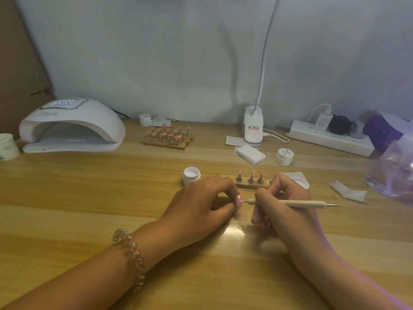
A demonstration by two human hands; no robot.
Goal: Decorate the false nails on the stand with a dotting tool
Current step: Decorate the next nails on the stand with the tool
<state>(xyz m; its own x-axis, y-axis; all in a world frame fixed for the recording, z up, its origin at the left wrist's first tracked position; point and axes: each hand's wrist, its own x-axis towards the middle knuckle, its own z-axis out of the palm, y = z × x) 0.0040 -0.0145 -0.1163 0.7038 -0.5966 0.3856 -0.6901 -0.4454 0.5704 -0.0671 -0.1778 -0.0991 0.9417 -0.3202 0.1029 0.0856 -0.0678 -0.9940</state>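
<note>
left hand (201, 202) pinches one false nail (238, 201) | right hand (288, 191) grips dotting tool (301, 203), long axis lying left-right, tip at that nail | stand (251, 185) just beyond both hands, toward far edge of tabletop (89, 186)

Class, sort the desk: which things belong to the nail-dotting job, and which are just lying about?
In use: dotting tool, held false nail, stand with three nails, open pot.
Lying about: paper cup, power strip, closed pot, folded wipes.

Soft, dim light from above washes the desk (67, 198); a glare patch shines near its centre, shadows are faint, edges bow, and detail is slightly blurred.
</note>
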